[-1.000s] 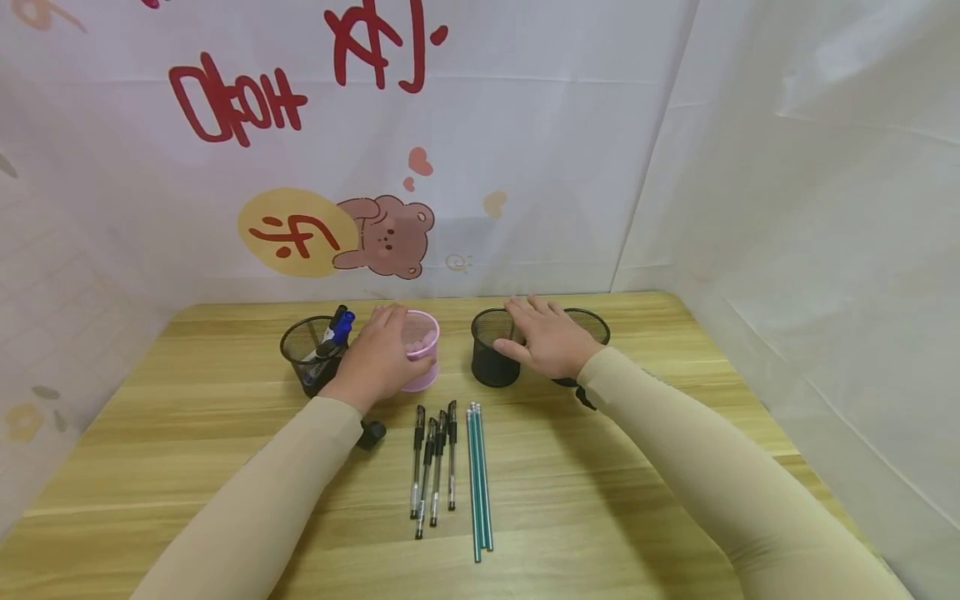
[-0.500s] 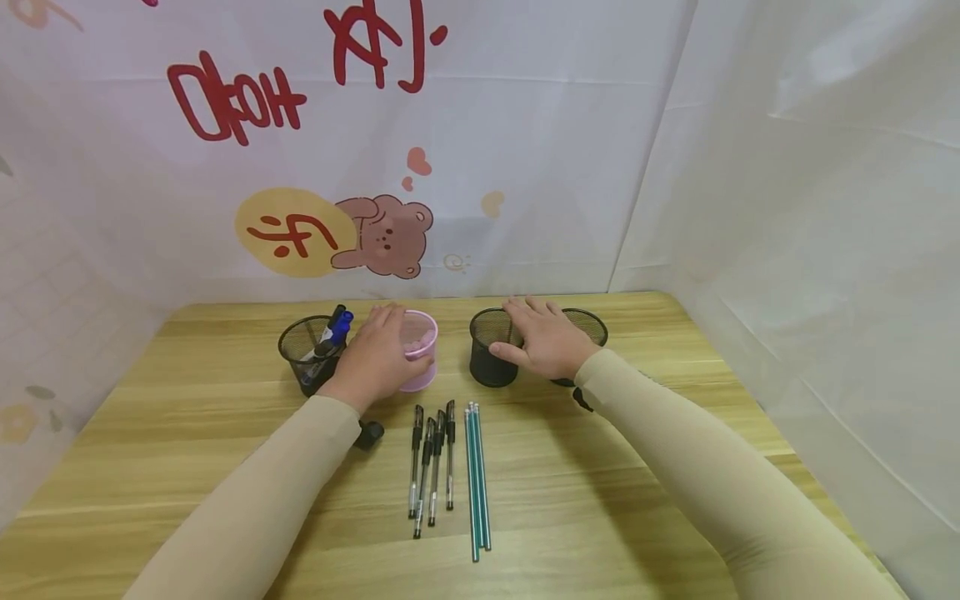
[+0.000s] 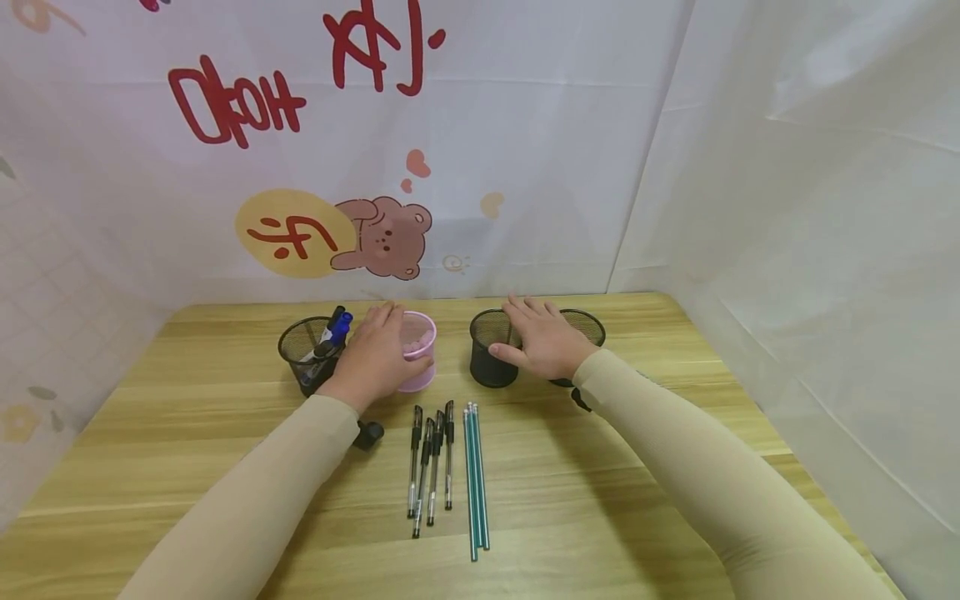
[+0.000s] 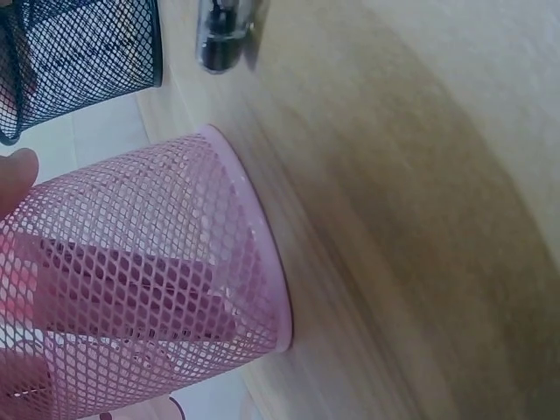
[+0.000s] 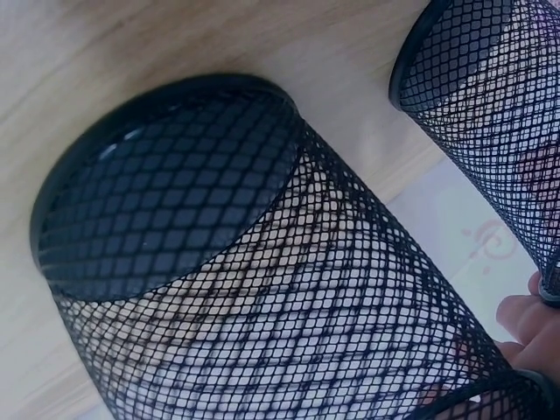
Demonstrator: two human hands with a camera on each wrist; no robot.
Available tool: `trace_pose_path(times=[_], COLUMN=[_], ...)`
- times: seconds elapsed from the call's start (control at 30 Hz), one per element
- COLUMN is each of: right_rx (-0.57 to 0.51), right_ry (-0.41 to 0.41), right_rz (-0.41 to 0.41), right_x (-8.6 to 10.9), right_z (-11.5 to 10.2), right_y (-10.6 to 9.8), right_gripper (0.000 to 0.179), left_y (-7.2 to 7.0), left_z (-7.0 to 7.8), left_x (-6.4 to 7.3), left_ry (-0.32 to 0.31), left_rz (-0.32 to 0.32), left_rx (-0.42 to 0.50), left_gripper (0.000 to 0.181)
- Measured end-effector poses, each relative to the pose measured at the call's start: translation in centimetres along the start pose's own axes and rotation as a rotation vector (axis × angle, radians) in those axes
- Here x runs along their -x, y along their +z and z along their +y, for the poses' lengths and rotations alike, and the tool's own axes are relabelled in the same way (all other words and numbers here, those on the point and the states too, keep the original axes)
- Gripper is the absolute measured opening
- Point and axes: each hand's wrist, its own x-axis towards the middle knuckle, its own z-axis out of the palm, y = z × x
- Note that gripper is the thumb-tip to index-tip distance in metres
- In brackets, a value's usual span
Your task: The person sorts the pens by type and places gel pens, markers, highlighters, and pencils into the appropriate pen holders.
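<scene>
My left hand rests at the left side of a pink mesh cup, fingers extended along its rim and thumb in front. The pink cup holds small pink items. In the left wrist view, a fingertip shows beside the cup's mesh. My right hand lies with straight fingers over the space between a black mesh cup and another black mesh cup, partly covering both. Two mesh cups fill the right wrist view, with fingers near one rim. Neither cup shows anything inside.
Left of the left hand, a black mesh cup holds markers. Several black-capped gel pens lie in front, beside teal pencils. Printed curtains enclose the wooden table at the back and sides.
Both hands and all the cups, pens and pencils hold their places. Only the head view shifts very slightly.
</scene>
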Motion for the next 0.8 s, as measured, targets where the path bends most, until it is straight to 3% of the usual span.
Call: trace_pose_path(times=[0.27,0.47,0.63,0.8], right_rx=[-0.007,-0.020,-0.018,-0.011], right_ry=[0.010,0.003,0.001,-0.005], right_rz=[-0.008,0.000,-0.001,0.001], right_x=[-0.1,-0.2,-0.1,-0.1], right_z=[0.1,0.3,0.4,0.3], right_y=[0.2,0.4,0.3,0.1], right_gripper=[0.096,0.098,0.099,0.095], left_y=[-0.7,-1.4,-1.9,-2.5], left_z=[0.1,1.1,2.6,3.5], left_x=[0.5,1.9,4.0,6.1], left_ry=[0.056,0.101,0.257,0.468], left_rz=[0.034,0.051,0.163,0.306], left_rx=[-0.021,0.023,0.077,0.034], left_gripper=[0.116,0.121,0.090,0.056])
